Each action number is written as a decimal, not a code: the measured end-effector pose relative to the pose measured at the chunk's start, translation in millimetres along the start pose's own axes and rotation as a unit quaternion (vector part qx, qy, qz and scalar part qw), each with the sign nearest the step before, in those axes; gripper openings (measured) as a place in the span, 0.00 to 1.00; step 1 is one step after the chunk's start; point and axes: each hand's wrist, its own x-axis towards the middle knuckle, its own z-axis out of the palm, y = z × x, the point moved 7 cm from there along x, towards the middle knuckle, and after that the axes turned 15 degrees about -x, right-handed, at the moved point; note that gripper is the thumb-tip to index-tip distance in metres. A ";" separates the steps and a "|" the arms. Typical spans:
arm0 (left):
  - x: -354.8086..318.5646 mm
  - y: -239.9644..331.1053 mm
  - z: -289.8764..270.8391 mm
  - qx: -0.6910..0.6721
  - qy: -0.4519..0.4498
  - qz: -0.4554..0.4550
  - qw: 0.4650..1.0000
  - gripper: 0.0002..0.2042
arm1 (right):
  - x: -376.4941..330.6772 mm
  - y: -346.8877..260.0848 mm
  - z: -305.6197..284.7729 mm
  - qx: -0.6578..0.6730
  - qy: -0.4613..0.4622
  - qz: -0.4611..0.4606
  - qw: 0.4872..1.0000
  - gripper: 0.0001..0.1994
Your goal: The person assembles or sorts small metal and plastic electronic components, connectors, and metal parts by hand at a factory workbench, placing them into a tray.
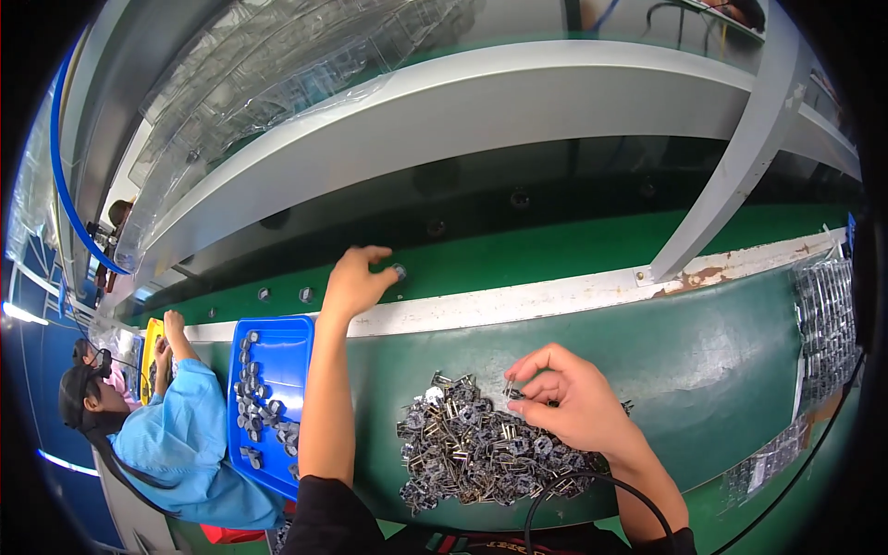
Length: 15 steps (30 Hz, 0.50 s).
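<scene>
One small part point(512, 392) sits pinched in the right hand point(575, 400). The left hand point(354, 285) has fingers parted — thumb beside a component point(400, 271).

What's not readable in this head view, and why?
All head view:
Small grey metal-pinned part in the bare right hand: fine shape, too small.
Small rounded grey part by the bare left hand: whether they touch, too small.
Heaped dark-grey pinned parts: lower layers, buried under upper ones.
Blue plastic tray: lower right side, behind the left forearm.
</scene>
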 end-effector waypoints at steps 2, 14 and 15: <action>-10.6 -1.5 6.0 -0.052 -0.035 -0.007 0.998 0.22 | 1.3 -5.6 2.3 0.023 -0.014 -0.006 1.000 0.14; -31.6 32.6 28.8 -0.281 0.002 0.021 0.959 0.17 | -1.1 -14.7 13.3 0.065 0.054 -0.100 0.991 0.11; -39.3 39.8 36.3 -0.394 -0.014 0.005 0.919 0.18 | -2.9 -13.7 6.6 0.049 0.100 -0.105 0.988 0.08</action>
